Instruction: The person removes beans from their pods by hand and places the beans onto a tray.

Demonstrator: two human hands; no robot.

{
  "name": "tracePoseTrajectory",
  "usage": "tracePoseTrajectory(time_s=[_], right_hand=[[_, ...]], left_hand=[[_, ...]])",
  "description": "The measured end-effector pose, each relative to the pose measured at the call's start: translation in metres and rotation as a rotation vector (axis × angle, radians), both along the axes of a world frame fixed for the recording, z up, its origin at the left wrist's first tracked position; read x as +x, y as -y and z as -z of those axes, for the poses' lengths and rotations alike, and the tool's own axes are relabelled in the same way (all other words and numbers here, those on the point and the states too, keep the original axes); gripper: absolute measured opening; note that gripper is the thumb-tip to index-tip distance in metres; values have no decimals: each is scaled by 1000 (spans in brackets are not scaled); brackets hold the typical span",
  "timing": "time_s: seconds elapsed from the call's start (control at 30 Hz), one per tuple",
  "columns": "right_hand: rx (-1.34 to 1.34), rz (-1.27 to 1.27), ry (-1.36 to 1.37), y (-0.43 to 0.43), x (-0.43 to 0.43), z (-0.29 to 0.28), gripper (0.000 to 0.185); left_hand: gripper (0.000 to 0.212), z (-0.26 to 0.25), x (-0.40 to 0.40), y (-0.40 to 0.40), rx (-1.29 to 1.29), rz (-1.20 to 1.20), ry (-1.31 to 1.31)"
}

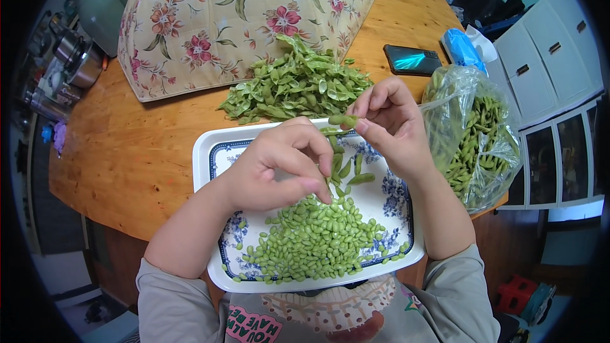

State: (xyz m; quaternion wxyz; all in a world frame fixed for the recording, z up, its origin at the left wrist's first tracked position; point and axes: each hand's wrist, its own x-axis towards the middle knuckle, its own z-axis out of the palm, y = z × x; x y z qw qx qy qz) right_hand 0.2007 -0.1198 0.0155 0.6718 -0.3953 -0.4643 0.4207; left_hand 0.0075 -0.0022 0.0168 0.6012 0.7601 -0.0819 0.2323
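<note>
Between the thumb and fingers of my right hand is a green soybean pod, above the far edge of a white tray with a blue floral pattern. My left hand hovers over the tray's middle, thumb and fingers apart, with nothing seen in it. Below it, shelled green soybeans lie heaped toward the near side. Several whole pods rest in the tray's far half, partly hidden by my hands. A pile of emptied pods is just past the tray.
A clear plastic bag of unshelled pods stands at the table's right edge. Behind it are a smartphone and a blue tissue pack. A floral fabric food cover occupies the far side of the wooden table. Metal pots stand at left.
</note>
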Motion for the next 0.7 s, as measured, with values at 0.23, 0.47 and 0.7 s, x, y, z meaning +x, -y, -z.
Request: tracePoseTrajectory(time_s=[0.23, 0.47, 0.7], right_hand=[[59, 13, 297, 1, -4, 0, 29], [67, 36, 247, 3, -10, -4, 30], [194, 125, 448, 4, -13, -4, 32]], left_hand=[[26, -5, -1, 8, 25, -442, -142], [33, 0, 1, 9, 167, -529, -34], [42, -2, 1, 13, 287, -570, 31]])
